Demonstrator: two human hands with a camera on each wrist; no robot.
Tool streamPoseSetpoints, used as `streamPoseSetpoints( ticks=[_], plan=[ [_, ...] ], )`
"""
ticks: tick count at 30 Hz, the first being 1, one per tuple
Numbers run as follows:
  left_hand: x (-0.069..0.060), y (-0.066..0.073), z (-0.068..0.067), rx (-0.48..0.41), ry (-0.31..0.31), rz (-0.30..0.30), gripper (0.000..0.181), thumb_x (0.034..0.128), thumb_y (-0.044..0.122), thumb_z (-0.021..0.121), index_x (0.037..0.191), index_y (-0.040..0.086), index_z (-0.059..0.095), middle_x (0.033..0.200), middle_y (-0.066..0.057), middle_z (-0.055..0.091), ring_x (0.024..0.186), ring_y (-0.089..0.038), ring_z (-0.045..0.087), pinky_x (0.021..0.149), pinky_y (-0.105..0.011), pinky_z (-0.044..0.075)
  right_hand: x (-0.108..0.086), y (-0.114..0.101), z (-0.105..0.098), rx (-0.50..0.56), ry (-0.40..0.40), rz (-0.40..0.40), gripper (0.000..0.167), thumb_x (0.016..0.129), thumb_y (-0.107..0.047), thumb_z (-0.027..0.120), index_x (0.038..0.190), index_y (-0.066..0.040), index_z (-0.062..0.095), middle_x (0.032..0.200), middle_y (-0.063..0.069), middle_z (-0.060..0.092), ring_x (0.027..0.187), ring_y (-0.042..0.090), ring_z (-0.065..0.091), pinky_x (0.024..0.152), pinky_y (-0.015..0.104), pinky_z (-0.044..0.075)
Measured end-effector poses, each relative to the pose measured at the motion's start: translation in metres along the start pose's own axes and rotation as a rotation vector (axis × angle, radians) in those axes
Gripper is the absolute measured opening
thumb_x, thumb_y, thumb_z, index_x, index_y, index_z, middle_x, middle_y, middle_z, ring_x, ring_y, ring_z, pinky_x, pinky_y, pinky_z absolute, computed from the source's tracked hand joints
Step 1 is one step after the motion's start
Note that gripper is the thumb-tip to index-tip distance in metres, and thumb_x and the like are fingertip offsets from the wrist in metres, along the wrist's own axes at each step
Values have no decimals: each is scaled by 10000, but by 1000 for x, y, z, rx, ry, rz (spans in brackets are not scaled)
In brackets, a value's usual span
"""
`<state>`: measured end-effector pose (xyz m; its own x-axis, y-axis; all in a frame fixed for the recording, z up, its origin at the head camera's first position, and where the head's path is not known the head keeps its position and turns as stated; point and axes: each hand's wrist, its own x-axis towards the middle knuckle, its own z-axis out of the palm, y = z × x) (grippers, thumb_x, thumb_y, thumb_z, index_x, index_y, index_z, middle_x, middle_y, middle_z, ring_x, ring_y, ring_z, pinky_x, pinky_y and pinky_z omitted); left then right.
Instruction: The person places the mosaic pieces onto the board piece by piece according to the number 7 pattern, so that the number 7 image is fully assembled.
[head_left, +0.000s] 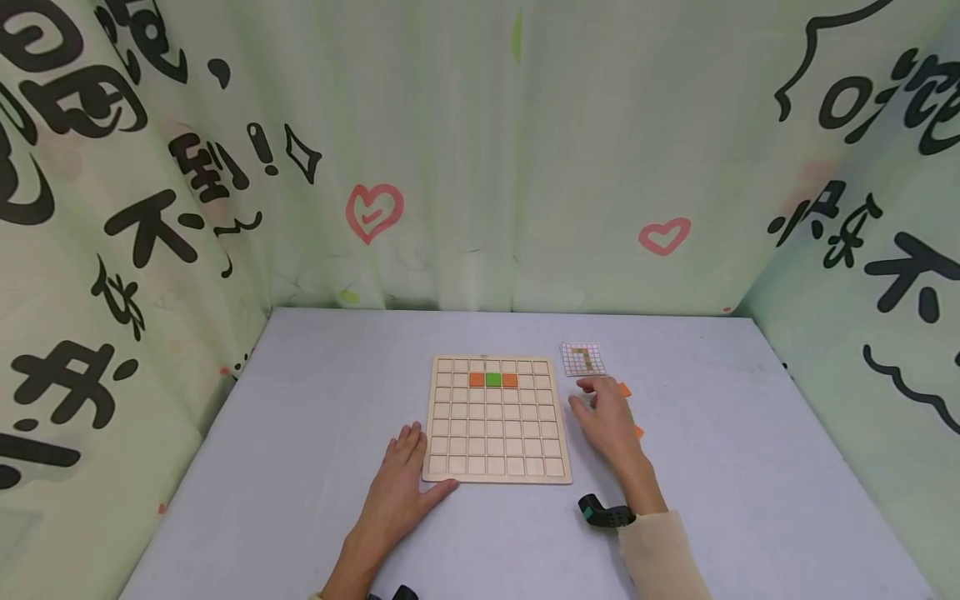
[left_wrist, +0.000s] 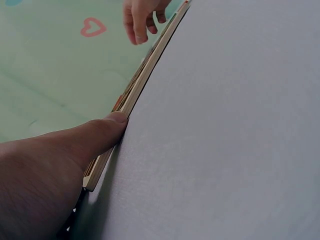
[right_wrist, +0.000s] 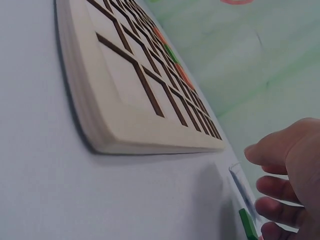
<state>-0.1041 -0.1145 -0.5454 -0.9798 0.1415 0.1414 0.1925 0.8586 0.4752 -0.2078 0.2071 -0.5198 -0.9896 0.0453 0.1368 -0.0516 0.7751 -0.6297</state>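
Observation:
A square wooden grid board (head_left: 497, 479) lies on the table. Orange tile (head_left: 476, 380), green tile (head_left: 492, 380) and another orange tile (head_left: 510, 381) fill adjoining cells in its second row from the far edge. My left hand (head_left: 401, 487) rests at the near left corner, its thumb (left_wrist: 112, 122) touching the front edge. Right of the board, my right hand (head_left: 611, 421) hovers with fingers bent loosely and thumb apart; I see nothing between them. Beside it lie loose orange tiles (head_left: 626, 389), partly hidden, and a green tile (right_wrist: 247, 223) shows beneath the fingers in the right wrist view.
A small printed grid card (head_left: 582, 359) with a coloured pattern lies beyond my right hand. The pale table (head_left: 315, 375) is bounded by green curtains (head_left: 465, 125) with lettering and hearts. A black band (head_left: 606, 512) is on my right wrist.

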Motion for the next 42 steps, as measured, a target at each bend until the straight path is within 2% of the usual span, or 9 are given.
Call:
streamPoseSetpoints(
  ticks=[10,19,27,33,42],
  plan=[
    [0,0,0,-6,0,-3,907,844,536,741,1444,-86,464,1561,-238,408,1498,-359,338,1248,-489,290,-1,11,-4,-57,10,50,407,934,-186,664,1262,48,606,1247,222,563,1086,341,565,929,487,541],
    [0,0,0,-5,-7,-8,901,847,530,739,1447,-83,462,1565,-236,403,1499,-361,335,1247,-491,290,-2,16,-7,-125,7,92,436,931,-188,679,1273,70,603,1248,249,561,1122,373,534,910,487,520],
    [0,-1,0,-6,-13,-8,904,846,529,740,1446,-88,460,1565,-237,403,1498,-365,335,1248,-489,289,-5,21,-12,-103,15,89,417,940,-181,668,1260,80,606,1251,262,567,1186,412,516,994,536,485],
    [0,-1,0,-10,-15,-8,913,845,538,738,1447,-89,457,1568,-237,398,1502,-362,329,1250,-488,285,-5,22,-11,-136,14,97,363,942,-153,676,1225,73,648,1194,266,590,1143,415,521,947,534,492],
    [0,-1,1,4,-9,-3,911,849,547,729,1447,-84,460,1567,-233,401,1502,-357,331,1252,-481,284,-5,23,-10,-160,-3,117,380,956,-156,679,1277,42,636,1208,269,563,1118,398,489,863,489,497]
  ],
)
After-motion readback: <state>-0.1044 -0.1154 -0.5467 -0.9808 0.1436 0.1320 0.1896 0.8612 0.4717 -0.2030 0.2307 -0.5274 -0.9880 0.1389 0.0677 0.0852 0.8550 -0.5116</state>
